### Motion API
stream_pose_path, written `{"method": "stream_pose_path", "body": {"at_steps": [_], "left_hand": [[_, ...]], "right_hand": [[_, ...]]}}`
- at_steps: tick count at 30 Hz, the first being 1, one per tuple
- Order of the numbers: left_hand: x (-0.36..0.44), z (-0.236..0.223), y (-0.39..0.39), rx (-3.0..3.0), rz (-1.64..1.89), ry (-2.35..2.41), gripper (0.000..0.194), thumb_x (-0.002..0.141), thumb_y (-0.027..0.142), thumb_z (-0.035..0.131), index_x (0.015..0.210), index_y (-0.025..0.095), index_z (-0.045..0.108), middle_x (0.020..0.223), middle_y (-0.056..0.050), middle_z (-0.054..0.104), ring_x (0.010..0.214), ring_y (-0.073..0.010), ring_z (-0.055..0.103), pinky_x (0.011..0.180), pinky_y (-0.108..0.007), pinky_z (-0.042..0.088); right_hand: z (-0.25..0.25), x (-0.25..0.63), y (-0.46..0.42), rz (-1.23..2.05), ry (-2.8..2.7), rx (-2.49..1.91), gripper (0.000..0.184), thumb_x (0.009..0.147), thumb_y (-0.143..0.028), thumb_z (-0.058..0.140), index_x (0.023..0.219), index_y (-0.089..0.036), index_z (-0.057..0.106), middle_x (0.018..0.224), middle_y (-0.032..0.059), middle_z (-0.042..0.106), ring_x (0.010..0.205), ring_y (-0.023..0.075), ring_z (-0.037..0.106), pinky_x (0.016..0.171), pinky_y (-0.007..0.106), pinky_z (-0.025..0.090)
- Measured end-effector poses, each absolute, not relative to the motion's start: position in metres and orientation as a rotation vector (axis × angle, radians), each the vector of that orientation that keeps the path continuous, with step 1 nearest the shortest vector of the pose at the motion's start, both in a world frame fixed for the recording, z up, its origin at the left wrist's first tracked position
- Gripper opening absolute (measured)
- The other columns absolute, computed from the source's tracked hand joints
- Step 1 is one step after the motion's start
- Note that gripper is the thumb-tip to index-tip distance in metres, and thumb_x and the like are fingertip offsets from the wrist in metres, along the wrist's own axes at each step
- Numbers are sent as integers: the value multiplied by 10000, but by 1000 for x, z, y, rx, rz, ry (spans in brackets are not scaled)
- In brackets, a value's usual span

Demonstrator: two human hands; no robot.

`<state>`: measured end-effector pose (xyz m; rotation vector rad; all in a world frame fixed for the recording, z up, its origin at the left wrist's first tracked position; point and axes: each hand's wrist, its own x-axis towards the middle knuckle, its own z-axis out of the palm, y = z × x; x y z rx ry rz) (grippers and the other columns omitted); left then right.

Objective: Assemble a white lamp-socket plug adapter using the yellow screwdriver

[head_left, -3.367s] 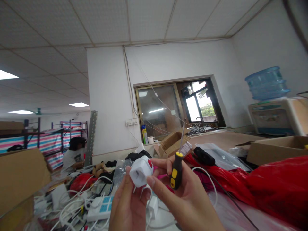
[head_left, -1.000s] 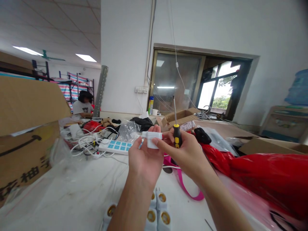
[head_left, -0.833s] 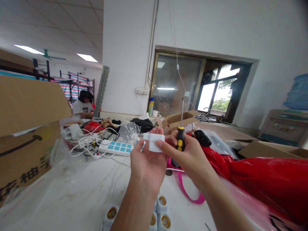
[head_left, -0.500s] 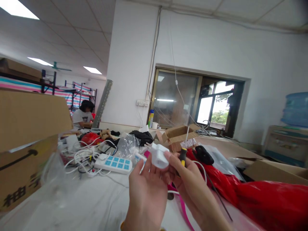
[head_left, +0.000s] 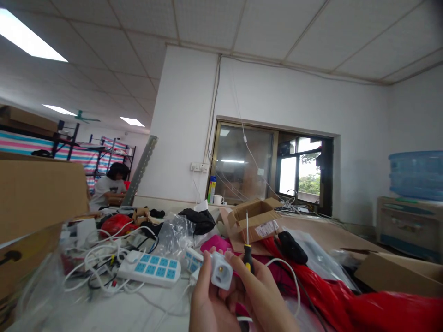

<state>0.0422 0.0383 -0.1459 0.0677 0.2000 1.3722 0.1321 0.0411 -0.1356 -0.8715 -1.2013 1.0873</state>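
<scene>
Both hands are raised together over the table around a small white plug adapter (head_left: 222,275). Its end face is turned toward me and shows a round recess with a brass-coloured contact. My left hand (head_left: 209,299) is closed on the adapter from the left, thumb along its side. My right hand (head_left: 258,293) holds a screwdriver (head_left: 247,259) with a yellow and black handle, its shaft pointing up. The right thumb also rests against the adapter's upper right edge. Some fingers are hidden beneath the adapter.
Left of my hands lie a white power strip (head_left: 149,268) with blue sockets and tangled white cables (head_left: 93,258). An open cardboard box (head_left: 254,223) stands behind. Red plastic (head_left: 332,286) spreads to the right. At far left is a large carton (head_left: 41,193); another person (head_left: 109,186) sits beyond.
The white adapter has been turned so its recessed end faces me. My left palm, open and flat before, has closed around it. The screwdriver now points more upright. My view has tilted upward.
</scene>
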Motion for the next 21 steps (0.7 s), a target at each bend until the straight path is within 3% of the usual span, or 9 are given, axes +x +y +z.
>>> {"method": "stream_pose_path", "body": {"at_steps": [3, 6, 10, 12, 15, 18, 21], "left_hand": [[46, -147, 37, 75, 1393, 172, 201, 1090, 303, 634, 1016, 143, 729, 659, 7, 657, 446, -88, 508, 440, -231, 423], [42, -143, 34, 110, 1365, 152, 220, 1099, 283, 604, 1040, 126, 746, 793, -64, 773, 546, -147, 674, 528, -286, 584], [34, -130, 31, -16, 1385, 174, 204, 1109, 200, 570, 1011, 125, 733, 960, -131, 843, 829, -233, 844, 744, -357, 727], [31, -124, 28, -68, 1410, 166, 232, 1121, 173, 536, 1032, 97, 737, 1012, -162, 850, 925, -250, 859, 783, -338, 742], [27, -112, 21, -30, 1471, 129, 218, 1131, 165, 523, 1165, 90, 725, 1132, -187, 847, 1083, -283, 847, 857, -332, 748], [23, -97, 10, 38, 1578, 113, 241, 1143, 146, 478, 1179, 98, 712, 1129, -170, 851, 1128, -287, 836, 910, -323, 741], [15, -84, 4, 59, 1640, 138, 263, 1149, 137, 451, 1146, 93, 709, 1088, -159, 860, 1093, -277, 846, 902, -322, 742]], "right_hand": [[-132, 132, 40, 971, -1257, -909, 600, 843, -763, 811, 836, -188, 641, 559, 22, 669, 419, 144, 593, 422, 224, 424], [-127, 137, 32, 839, -1291, -943, 548, 886, -752, 774, 937, -213, 686, 653, 26, 709, 478, 177, 605, 472, 286, 486], [-121, 153, 12, 726, -1251, -1001, 505, 908, -714, 748, 1210, -310, 722, 825, 55, 765, 784, 314, 754, 620, 367, 596], [-115, 161, 1, 648, -1273, -997, 524, 848, -708, 795, 1219, -345, 725, 918, 73, 789, 910, 359, 769, 676, 394, 624], [-98, 167, -14, 496, -1371, -974, 411, 798, -662, 851, 1043, -354, 734, 891, 70, 789, 838, 344, 752, 686, 391, 633], [-77, 169, -30, 387, -1550, -1002, 323, 899, -639, 777, 966, -330, 709, 808, 52, 760, 703, 278, 699, 639, 353, 612], [-61, 166, -49, 341, -1669, -1014, 370, 953, -691, 681, 972, -329, 750, 834, 43, 770, 663, 229, 684, 585, 301, 570]]}}
